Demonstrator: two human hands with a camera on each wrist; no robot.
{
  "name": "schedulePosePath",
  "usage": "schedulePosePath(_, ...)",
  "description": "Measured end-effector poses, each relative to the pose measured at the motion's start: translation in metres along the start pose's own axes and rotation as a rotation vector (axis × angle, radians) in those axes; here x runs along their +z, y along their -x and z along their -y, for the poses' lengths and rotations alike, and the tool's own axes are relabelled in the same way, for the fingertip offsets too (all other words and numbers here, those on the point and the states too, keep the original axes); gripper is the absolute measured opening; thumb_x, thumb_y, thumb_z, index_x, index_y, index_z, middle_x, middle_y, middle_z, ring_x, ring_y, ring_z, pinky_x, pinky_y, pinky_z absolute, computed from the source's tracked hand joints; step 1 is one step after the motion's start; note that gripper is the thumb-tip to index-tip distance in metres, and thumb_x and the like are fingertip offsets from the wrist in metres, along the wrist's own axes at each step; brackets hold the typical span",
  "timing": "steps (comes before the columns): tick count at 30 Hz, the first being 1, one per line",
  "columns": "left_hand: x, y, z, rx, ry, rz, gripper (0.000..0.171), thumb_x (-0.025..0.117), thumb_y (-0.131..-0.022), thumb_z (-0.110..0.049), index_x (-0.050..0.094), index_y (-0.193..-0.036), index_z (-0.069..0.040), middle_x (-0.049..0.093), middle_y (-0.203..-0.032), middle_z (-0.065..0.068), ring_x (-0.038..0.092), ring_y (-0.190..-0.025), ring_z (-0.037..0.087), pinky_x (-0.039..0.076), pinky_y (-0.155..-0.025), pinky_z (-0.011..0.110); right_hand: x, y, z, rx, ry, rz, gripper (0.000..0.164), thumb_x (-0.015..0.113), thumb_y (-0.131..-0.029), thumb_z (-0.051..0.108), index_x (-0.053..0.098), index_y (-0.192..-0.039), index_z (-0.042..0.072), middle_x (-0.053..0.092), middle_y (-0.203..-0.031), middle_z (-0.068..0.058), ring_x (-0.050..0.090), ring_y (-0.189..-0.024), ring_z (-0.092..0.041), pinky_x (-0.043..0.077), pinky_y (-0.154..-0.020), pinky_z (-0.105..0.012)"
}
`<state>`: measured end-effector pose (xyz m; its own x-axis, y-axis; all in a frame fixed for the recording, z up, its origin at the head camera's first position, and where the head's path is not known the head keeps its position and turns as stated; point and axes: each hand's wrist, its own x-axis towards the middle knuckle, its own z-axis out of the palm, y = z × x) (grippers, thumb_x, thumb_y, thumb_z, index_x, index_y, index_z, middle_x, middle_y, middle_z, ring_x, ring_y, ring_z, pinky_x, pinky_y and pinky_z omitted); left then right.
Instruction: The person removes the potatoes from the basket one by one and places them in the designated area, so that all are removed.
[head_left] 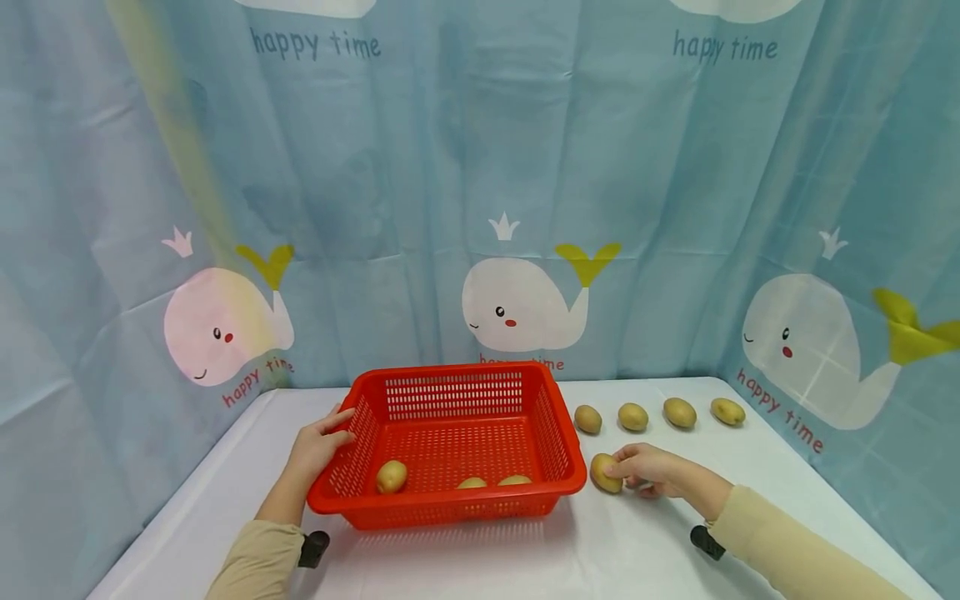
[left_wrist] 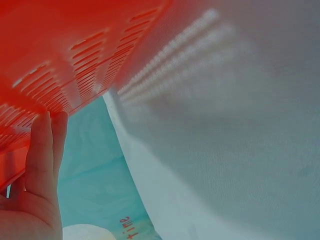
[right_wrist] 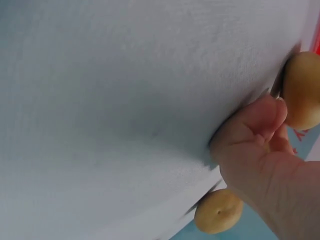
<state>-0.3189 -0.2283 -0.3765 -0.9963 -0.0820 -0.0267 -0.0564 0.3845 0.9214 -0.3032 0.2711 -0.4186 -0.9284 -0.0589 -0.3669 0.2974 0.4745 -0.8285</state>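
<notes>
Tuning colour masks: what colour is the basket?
Red; the basket shows best in the head view.

"What's written on the blue curtain [head_left: 420, 150]?"

"'happy time' — twice in dark letters near the top, and in red beneath each of three lower whales [head_left: 517, 308]."

"All of it legible?"

"The red plastic basket [head_left: 420, 504] partly covers the middle red line."

"And the wrist views?"

"The left shows red 'time' sideways on the curtain; the right, only red fragments — unreadable."

Potatoes [head_left: 392, 477] in basket [head_left: 450, 450] — perhaps three — and right of it
</notes>
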Motion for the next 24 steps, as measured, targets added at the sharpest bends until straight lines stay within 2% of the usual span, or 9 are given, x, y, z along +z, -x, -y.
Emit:
schedulePosePath(5,0.001,0.001,0.000,0.004,-0.007,-0.002,0.052,0.050,-0.093,-0.005,0.040,-0.144,0.001,0.021,-0.157,0.016,0.025,-0.140,0.042,0.044,-0.099,0.047,-0.004,-0.003,-0.003,0.021,-0.028,0.015,0.038,0.072,-0.086,0.021,0.056,-0.110,-0.002,0.052,-0.082,-0.006,0.048,-0.072,-0.018,0.041,-0.067,-0.032)
schedulePosePath(10,0.000,0.001,0.000,0.017,-0.017,-0.003,0.052,0.052,-0.093,-0.004,0.042,-0.143,0.002,0.022,-0.156,0.015,0.024,-0.141,0.040,0.043,-0.098,0.041,-0.009,-0.005,-0.005,0.037,-0.072,0.038,0.040,0.071,-0.086,0.021,0.055,-0.114,-0.003,0.053,-0.082,-0.005,0.049,-0.069,-0.017,0.042,-0.067,-0.032)
schedulePosePath(12,0.000,0.002,-0.001,0.021,-0.021,-0.004,0.052,0.052,-0.092,-0.004,0.042,-0.143,0.003,0.022,-0.156,0.015,0.023,-0.141,0.040,0.043,-0.097,0.039,-0.013,-0.004,-0.002,0.040,-0.055,0.046,0.044,0.071,-0.087,0.023,0.053,-0.117,-0.004,0.051,-0.084,-0.007,0.049,-0.071,-0.018,0.042,-0.067,-0.032)
schedulePosePath(17,-0.001,0.002,-0.003,0.024,-0.018,-0.006,0.052,0.052,-0.093,-0.004,0.042,-0.143,0.003,0.022,-0.156,0.016,0.024,-0.141,0.040,0.045,-0.093,0.033,-0.025,0.003,0.016,0.024,0.034,0.042,0.061,0.069,-0.088,0.026,0.044,-0.131,-0.010,0.053,-0.106,-0.018,0.051,-0.091,-0.029,0.045,-0.072,-0.037)
schedulePosePath(20,-0.001,0.002,-0.002,0.022,-0.010,-0.004,0.052,0.051,-0.093,-0.004,0.042,-0.143,0.003,0.022,-0.156,0.016,0.025,-0.140,0.040,0.046,-0.089,0.031,-0.033,0.009,0.031,-0.001,0.026,0.039,0.064,0.067,-0.089,0.026,0.041,-0.135,-0.011,0.052,-0.121,-0.021,0.048,-0.105,-0.036,0.046,-0.078,-0.041)
schedulePosePath(22,0.000,0.002,-0.002,0.015,-0.001,-0.003,0.052,0.051,-0.093,-0.004,0.041,-0.143,0.003,0.021,-0.157,0.015,0.026,-0.140,0.039,0.046,-0.089,0.031,-0.037,0.013,0.041,-0.027,0.003,0.053,0.062,0.065,-0.091,0.025,0.040,-0.135,-0.011,0.054,-0.117,-0.017,0.049,-0.103,-0.034,0.045,-0.082,-0.043)
schedulePosePath(24,0.000,0.002,-0.001,0.006,0.005,-0.001,0.052,0.050,-0.093,-0.003,0.041,-0.144,0.003,0.020,-0.157,0.015,0.026,-0.140,0.040,0.048,-0.092,0.034,-0.039,0.016,0.052,-0.050,-0.043,0.073,0.058,0.063,-0.092,0.023,0.040,-0.135,-0.010,0.057,-0.102,-0.010,0.052,-0.092,-0.027,0.044,-0.083,-0.043)
